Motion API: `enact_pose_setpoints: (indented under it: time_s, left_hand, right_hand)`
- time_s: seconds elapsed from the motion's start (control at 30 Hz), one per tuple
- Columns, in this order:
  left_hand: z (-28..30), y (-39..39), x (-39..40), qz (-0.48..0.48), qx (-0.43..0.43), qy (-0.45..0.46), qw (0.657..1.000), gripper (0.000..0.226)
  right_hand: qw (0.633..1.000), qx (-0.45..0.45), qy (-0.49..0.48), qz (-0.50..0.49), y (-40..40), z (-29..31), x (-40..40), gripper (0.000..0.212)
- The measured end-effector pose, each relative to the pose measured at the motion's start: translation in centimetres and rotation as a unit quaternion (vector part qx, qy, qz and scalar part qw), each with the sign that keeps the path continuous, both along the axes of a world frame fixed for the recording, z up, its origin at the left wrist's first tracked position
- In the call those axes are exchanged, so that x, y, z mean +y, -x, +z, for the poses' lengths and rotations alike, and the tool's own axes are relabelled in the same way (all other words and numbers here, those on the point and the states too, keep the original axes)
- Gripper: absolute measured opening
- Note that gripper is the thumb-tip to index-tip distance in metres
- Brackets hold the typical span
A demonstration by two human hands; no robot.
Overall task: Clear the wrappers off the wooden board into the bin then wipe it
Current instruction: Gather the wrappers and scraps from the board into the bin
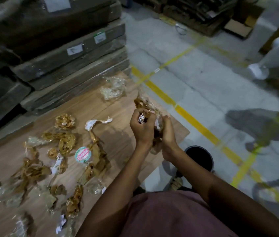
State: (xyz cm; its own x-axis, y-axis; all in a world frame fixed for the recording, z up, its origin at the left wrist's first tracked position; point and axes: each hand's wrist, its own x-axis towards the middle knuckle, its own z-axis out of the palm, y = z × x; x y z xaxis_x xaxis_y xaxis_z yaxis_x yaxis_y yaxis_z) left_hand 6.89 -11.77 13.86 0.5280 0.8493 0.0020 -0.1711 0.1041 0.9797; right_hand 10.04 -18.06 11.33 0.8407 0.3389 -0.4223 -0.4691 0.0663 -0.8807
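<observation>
Grey concrete floor (pixel 195 69) with yellow painted lines (pixel 193 120) runs off to the right, and on it lies the wooden board (pixel 114 137), pale and grainy, filling the lower left of the view. Above the board's right corner both hands work one bundle of wrappers (pixel 145 106), clear and brown crinkled film with a bit of silver foil showing. The left hand (pixel 141 127) is curled into a fist around the foil and film; the right hand (pixel 167 132) is closed on the same bundle just beside it, so the two hands nearly touch. Film sticks up above the knuckles and hangs below the wrists.

Many more wrappers lie scattered over the board to the left: a clear crumpled one (pixel 113 89) near the far edge, a twisted white one (pixel 97 123), gold-brown ones (pixel 65 121), and a round white label with red print (pixel 82 154) among them.

A black round bin (pixel 199 155) stands on the floor just off the board's right edge, below the right forearm. Stacked flat cartons (pixel 70 53) rise behind the board at the upper left.
</observation>
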Motion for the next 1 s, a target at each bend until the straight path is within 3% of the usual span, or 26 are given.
enact_pose_setpoints:
  time_s: [0.13,0.3,0.47,0.57,0.73,0.9,1.0]
  left_hand:
    - [1.4,-2.6,-3.3,-0.066,-0.003,-0.063,0.996,0.032]
    - [0.8,-6.9,-8.6,-0.106,0.02,-0.046,0.993,0.068]
    - [-1.1,-11.4,-16.6,-0.134,0.035,0.04,0.99,0.054]
    - [-3.4,-14.3,-21.1,-0.154,0.069,0.057,0.984,0.055]
    - [-8.6,-18.3,-27.9,-0.195,0.182,0.084,0.96,0.078]
    - [-16.5,-21.4,-30.8,-0.252,0.258,0.093,0.928,0.039]
    - [-23.0,-23.2,-32.0,-0.254,0.31,0.08,0.913,0.03]
  right_hand:
    - [0.994,0.008,-0.047,-0.098,-2.2,0.8,-3.2,0.066]
    - [0.988,-0.005,-0.046,-0.145,-5.9,0.8,-8.7,0.062]
    - [0.986,0.021,-0.037,-0.164,-10.1,-0.2,-16.8,0.035]
    - [0.984,0.027,0.016,-0.176,-12.5,-2.1,-21.6,0.045]
    - [0.974,0.059,0.086,-0.199,-16.3,-7.4,-28.4,0.049]
    - [0.963,0.131,0.113,-0.209,-18.9,-15.0,-32.1,0.04]
    - [0.956,0.164,0.124,-0.209,-20.6,-21.8,-33.6,0.038]
